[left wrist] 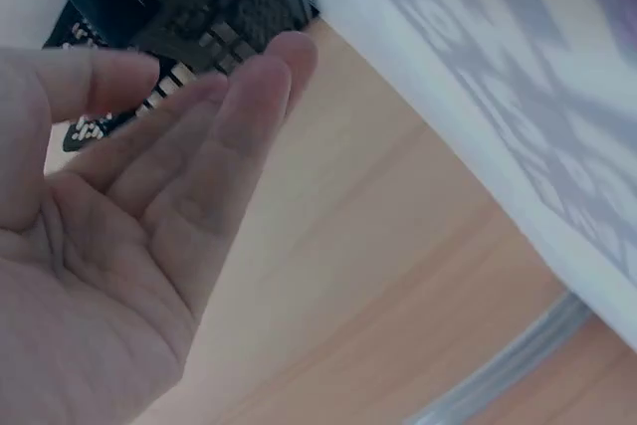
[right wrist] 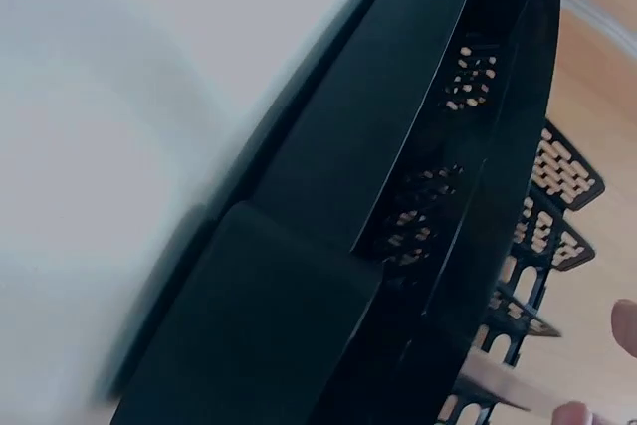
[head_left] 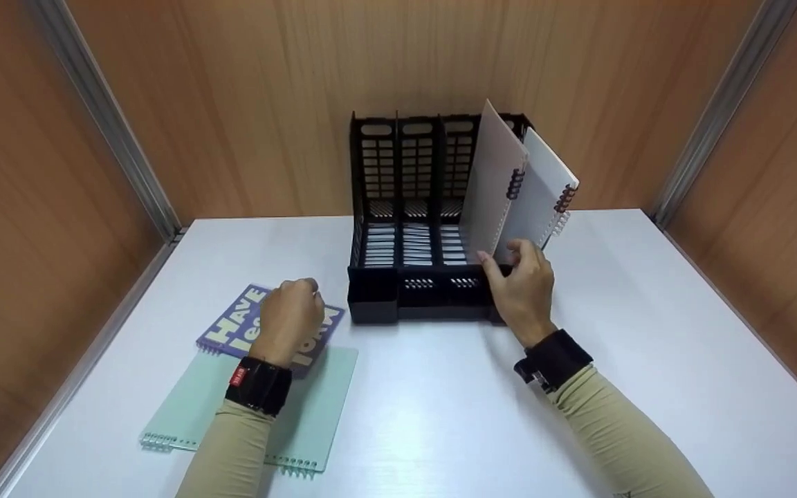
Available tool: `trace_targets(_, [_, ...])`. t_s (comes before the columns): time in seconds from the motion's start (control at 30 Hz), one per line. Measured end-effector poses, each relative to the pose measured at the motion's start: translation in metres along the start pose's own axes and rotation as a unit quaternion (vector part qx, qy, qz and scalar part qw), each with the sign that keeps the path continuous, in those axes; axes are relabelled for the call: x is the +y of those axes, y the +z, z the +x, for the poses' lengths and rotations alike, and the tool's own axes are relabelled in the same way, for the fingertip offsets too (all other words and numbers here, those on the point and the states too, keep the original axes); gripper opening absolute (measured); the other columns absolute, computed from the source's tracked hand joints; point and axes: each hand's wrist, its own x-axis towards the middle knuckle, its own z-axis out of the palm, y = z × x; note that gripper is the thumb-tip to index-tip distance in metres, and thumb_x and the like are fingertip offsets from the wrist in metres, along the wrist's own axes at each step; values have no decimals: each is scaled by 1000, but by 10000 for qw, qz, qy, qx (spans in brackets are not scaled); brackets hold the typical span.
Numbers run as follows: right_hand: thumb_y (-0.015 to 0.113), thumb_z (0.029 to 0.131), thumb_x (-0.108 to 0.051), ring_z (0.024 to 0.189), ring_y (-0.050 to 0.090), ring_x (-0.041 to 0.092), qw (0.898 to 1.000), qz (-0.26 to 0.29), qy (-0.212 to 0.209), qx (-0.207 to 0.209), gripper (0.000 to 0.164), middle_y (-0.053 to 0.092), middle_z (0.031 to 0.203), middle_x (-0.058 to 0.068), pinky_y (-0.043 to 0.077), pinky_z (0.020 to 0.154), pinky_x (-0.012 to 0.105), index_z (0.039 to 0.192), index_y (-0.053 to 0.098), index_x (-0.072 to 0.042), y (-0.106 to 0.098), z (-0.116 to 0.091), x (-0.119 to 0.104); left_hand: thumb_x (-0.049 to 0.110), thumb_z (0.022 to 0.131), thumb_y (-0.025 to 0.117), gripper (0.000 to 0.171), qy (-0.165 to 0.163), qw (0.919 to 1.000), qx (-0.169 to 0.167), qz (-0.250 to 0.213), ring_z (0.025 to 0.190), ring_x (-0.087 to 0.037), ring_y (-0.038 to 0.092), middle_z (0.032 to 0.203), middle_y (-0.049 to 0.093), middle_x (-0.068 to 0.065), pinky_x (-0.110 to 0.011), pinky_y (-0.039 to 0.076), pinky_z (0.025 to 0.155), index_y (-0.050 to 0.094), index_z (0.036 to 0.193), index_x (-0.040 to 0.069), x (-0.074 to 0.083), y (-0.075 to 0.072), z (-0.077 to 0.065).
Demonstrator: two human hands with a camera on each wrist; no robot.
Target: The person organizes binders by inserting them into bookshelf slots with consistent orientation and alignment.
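Note:
My left hand [head_left: 292,318] hovers above a purple spiral notebook [head_left: 236,319] with yellow lettering; in the left wrist view its fingers [left wrist: 214,176] are loosely bent around nothing. The purple notebook overlaps a mint-green spiral notebook [head_left: 187,401] on the table. At the right of a black file rack [head_left: 433,304], my right hand [head_left: 526,287] has thumb and fingers spread beside the lower edge of a white spiral notebook [head_left: 492,183] that stands in the rack. Another white notebook [head_left: 540,187] stands to its right. In the right wrist view only fingertips [right wrist: 625,325] show.
The rack's left slots [head_left: 379,245] hold no notebooks. The white table [head_left: 426,415] extends in front. A wooden back wall [head_left: 267,104] stands close behind the rack, with wooden side walls and metal corner posts [head_left: 111,117].

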Motion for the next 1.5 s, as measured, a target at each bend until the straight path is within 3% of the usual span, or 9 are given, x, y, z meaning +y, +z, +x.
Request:
trace_targets(0.27, [87,83,-25,69,56,26,9987,169,-480,23,39,62,79,12,42,68,40,101,67,3,2,-17,-18,-10,80,72,30,331,9978,-135,565,74,-37,69,97,73,-28,-49,56,65,73,110,-7,-30,-17,-15])
trace_targets(0.37, [87,83,-26,68,56,24,9979,203,-609,-56,38,63,78,11,41,67,39,100,69,2,5,-24,-25,-10,75,79,42,379,9956,-342,792,87,-44,71,104,71,-31,-54,57,74,69,116,-9,-46,-25,-22])
trace_targets(0.5, [87,82,-27,66,54,20,9955,309,-872,-182,36,63,77,8,41,65,38,99,71,0,9,-33,-35,-6,80,79,52,449,9902,-820,1042,106,-50,66,121,65,-33,-59,52,89,62,129,-10,-67,-37,-34])
trace_targets(0.73, [88,81,-27,60,54,14,9854,538,-1579,-334,36,64,78,7,41,62,34,99,71,-1,13,-44,-50,-14,78,66,72,13,9771,-1965,818,139,-55,38,152,43,-31,-67,31,111,49,147,-5,-90,-47,-49])
trace_targets(0.9, [86,82,-30,65,57,15,9728,476,-2155,-704,38,67,81,7,44,63,32,101,72,-1,19,-53,-65,-2,85,74,67,-313,9723,-2259,522,133,-51,47,149,50,-27,-67,40,104,53,147,4,-97,-46,-54])
trace_targets(1.13, [80,88,-36,86,71,18,9381,123,-2823,-2004,39,75,96,7,47,68,30,107,73,-3,41,-71,-105,3,85,80,43,470,9842,-1607,567,108,-40,67,117,72,-16,-58,51,91,69,127,4,-98,-41,-64])
trace_targets(1.3, [78,88,-45,75,67,12,8956,-709,-3147,-3062,40,75,91,2,35,60,24,103,75,-8,69,-87,-137,9,80,86,35,543,9879,-1379,448,90,-26,67,100,75,-7,-51,51,82,77,114,8,-99,-40,-64])
trace_targets(1.4, [77,86,-50,68,65,11,8686,-1370,-3340,-3395,43,74,87,1,32,57,24,100,76,-10,89,-97,-149,16,79,88,32,581,9879,-1390,371,81,-19,63,92,74,-2,-46,50,77,79,109,9,-102,-38,-62])
trace_targets(1.5, [76,86,-53,68,65,12,8453,-1931,-3473,-3572,43,73,84,-1,37,59,25,98,77,-12,108,-106,-156,22,78,89,31,733,9869,-1399,318,78,-15,62,90,75,0,-44,49,75,81,105,10,-106,-36,-62])
